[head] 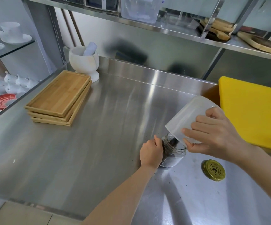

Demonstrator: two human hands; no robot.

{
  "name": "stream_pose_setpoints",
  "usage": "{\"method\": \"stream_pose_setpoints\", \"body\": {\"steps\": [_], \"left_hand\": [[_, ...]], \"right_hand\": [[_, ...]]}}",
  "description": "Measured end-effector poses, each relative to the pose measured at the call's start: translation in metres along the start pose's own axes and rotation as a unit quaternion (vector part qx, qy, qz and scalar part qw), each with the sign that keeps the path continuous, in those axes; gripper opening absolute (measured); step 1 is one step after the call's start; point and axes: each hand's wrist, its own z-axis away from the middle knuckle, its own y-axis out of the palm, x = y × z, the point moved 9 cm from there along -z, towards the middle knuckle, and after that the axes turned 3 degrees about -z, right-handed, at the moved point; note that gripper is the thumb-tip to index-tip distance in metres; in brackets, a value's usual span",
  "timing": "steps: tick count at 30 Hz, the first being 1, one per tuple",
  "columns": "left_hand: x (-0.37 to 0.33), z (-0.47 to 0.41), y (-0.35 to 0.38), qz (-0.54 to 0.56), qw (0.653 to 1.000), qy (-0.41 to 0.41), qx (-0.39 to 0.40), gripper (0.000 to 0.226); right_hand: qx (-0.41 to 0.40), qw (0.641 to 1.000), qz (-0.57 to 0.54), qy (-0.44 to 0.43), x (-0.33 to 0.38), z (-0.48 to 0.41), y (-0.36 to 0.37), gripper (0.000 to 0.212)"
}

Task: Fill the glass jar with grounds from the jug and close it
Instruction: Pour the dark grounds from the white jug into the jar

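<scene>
Our left hand [151,151] grips the glass jar [173,153] on the bench [99,127]; right hand [212,135] grips the tipped jug [190,114], grounds [174,142] pouring in. Lid [214,170] at 4 o'clock of jar.

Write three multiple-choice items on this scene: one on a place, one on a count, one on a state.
1. Where is the lid?
A. on the jar
B. on the counter, right of the jar
C. on the trays

2. How many trays are stacked?
A. one
B. three
C. five

3. How is the jug held?
A. upright
B. tipped, mouth over the jar
C. lying on the counter

Answers: 1 B, the lid lies flat on the counter beside the jar. 2 B, three edges show. 3 B, the right hand tilts it and grounds fall; the left hand steadies the jar.
</scene>
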Motion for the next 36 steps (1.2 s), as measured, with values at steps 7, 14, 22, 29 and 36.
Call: {"method": "stream_pose_setpoints", "body": {"steps": [7, 14, 22, 29, 36], "left_hand": [[-0.002, 0.000, -0.002, 0.001, 1.000, 0.009, -0.010, 0.053], [-0.001, -0.001, -0.002, -0.003, 1.000, 0.003, -0.005, 0.051], [-0.001, 0.000, -0.002, -0.014, 1.000, -0.007, -0.002, 0.051], [-0.001, -0.001, 0.000, -0.022, 1.000, 0.018, -0.011, 0.054], [-0.001, -0.003, -0.001, -0.028, 0.999, 0.022, -0.020, 0.055]], "right_hand": [[-0.005, 1.000, 0.015, -0.001, 0.003, 0.006, 0.002, 0.011], [0.000, 1.000, 0.014, -0.009, 0.006, 0.012, 0.005, 0.008], [-0.073, 0.982, -0.041, 0.168, -0.029, 0.024, -0.009, 0.019], [-0.225, 0.761, -0.227, 0.564, -0.092, 0.119, 0.000, 0.006], [-0.336, 0.460, -0.327, 0.754, -0.093, 0.210, 0.066, 0.015]]}}
